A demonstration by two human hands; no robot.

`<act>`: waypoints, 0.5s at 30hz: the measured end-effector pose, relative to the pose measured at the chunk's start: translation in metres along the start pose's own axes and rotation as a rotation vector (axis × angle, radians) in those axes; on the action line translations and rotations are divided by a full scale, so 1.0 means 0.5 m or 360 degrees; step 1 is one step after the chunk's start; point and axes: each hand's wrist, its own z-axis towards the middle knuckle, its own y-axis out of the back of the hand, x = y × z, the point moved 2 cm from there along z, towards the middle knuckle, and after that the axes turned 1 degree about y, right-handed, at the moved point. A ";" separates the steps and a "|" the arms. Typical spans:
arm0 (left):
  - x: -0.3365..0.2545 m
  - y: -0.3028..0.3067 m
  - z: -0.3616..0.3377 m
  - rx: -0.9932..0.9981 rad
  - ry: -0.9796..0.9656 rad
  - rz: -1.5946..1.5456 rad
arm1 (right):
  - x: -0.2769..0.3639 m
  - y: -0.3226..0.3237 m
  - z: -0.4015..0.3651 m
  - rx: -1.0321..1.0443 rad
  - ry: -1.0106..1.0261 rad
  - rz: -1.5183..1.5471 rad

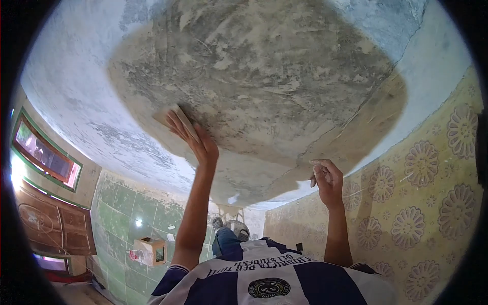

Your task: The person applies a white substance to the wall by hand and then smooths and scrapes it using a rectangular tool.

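Observation:
My left hand [202,144] is raised to the plaster wall [254,81] and pressed around a thin, flat tan piece that looks like sandpaper [186,123]. Its face lies against the wall, at the lower left of a large grey-brown patch of rough plaster. The fingers lie along the piece and partly cover it. Lower and to the right, my right hand [329,182] hovers near the bottom right of that patch with loosely bent fingers, pale dust on their tips. Nothing shows between them.
A crack [351,119] runs down the wall's right part. Flower-patterned yellow wall [406,203] meets it at right. Below left are green floor tiles [114,208], a small wooden box-like stool [151,252] with a clear plastic item, a wooden door [48,218] and a window [46,147].

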 end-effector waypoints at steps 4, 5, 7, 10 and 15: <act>-0.018 -0.040 -0.030 -0.0151 0.0162 -0.0115 | 0.014 -0.003 0.002 -0.0053 -0.0023 0.0015; -0.002 -0.064 -0.089 -0.0167 0.0246 -0.0095 | 0.017 0.002 0.001 -0.0074 -0.0031 0.0032; 0.018 -0.106 -0.261 0.0140 0.0049 0.0102 | 0.013 0.017 -0.008 -0.0106 -0.0044 0.0030; 0.038 -0.110 -0.406 0.0544 -0.0093 -0.0011 | 0.010 0.039 -0.019 -0.0138 -0.0051 0.0009; -0.086 -0.099 -0.203 0.0307 -0.0356 -0.0198 | 0.013 0.054 -0.026 -0.0201 -0.0010 -0.0122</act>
